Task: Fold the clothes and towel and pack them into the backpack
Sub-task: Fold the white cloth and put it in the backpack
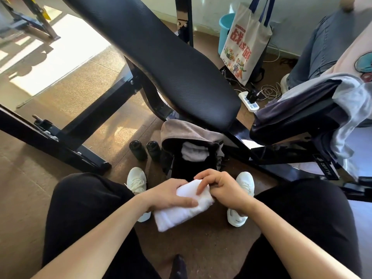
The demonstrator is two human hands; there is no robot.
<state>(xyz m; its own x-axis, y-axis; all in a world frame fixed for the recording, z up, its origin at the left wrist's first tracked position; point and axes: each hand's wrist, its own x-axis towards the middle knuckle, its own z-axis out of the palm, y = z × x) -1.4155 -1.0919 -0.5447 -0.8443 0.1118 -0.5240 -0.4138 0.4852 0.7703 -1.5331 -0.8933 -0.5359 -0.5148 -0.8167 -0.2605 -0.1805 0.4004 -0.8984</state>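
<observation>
**Folded white towel held in both hands, just short of the open backpack.**

The left hand (171, 195) is clamped on the white towel (181, 215), thumb laid across its top. The right hand (223, 188) pinches the towel's far end with curled fingers (202, 185). Just beyond the fingers, the black backpack (181, 168) stands open on the floor with a folded grey garment (193, 153) inside. Keeping the fold tight and the loose end tucked seems best, then lowering the towel flat onto that garment so it cannot spring open. Right of the fingers, more clothes (350, 101) drape over the bench (281, 127).
</observation>
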